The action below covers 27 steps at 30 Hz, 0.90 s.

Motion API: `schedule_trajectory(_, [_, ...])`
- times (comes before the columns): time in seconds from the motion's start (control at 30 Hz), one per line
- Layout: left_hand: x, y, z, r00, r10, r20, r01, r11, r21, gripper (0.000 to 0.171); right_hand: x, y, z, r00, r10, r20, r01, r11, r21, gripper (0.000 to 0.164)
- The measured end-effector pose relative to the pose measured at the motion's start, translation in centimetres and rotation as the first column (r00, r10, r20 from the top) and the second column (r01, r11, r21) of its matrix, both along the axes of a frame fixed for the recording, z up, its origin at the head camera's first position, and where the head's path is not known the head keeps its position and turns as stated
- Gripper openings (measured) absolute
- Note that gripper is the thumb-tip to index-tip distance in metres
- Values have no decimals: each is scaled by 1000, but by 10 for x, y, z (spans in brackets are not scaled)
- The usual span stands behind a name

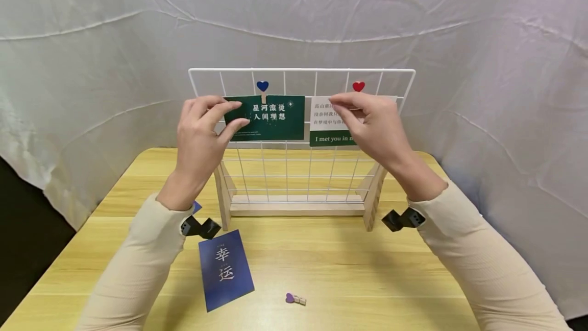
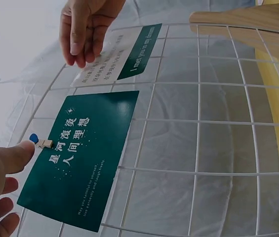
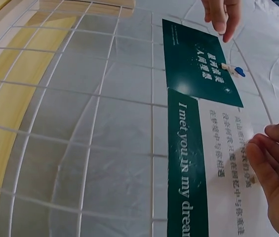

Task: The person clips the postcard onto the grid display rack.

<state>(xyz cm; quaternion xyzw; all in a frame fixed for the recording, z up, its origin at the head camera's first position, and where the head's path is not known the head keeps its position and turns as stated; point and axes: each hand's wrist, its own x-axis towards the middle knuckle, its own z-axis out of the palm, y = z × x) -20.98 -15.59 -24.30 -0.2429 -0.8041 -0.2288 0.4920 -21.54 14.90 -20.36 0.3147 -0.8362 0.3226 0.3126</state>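
The left hand (image 1: pixel 197 132) held its thumb and forefinger apart beside the left end of the green card (image 1: pixel 294 122), gripping nothing; the right hand's (image 1: pixel 378 126) loosely bent fingers overlapped the white-and-green card (image 1: pixel 327 126), contact unclear. Both cards hung on the white grid (image 1: pixel 301 70), below blue (image 1: pixel 263 86) and red heart clips (image 1: pixel 359 86).

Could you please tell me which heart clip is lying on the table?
The purple heart clip lies on the table, while the blue heart clip and red heart clip are up on the white wire grid.
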Motion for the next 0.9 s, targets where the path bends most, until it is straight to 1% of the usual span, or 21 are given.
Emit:
schedule_trajectory(0.23, [6, -3, -5, 996, -41, 85, 43, 999, -17, 39, 3, 12, -10, 1000, -19, -11, 19, 1000, 17, 19])
schedule_trajectory(0.37, [11, -5, -9, 986, -55, 155, 61, 997, -36, 41, 5, 19, -17, 1000, -24, -11, 25, 999, 37, 19])
schedule_trajectory(0.57, [17, -7, -15, 963, -64, 263, 81, 995, -55, 43, 9, 27, -24, 1000, -26, -17, 26, 998, 48, 18])
schedule_trajectory(0.77, [23, -7, -22, 939, -89, 332, 116, 991, -63, 47, 14, 37, -29, 999, -37, 14, 36, 999, 35, 21])
schedule_trajectory(0.9, [28, -5, -27, 916, -89, 391, 126, 990, -69, 48, 17, 46, -33, 999, -31, 35, 30, 999, 33, 23])
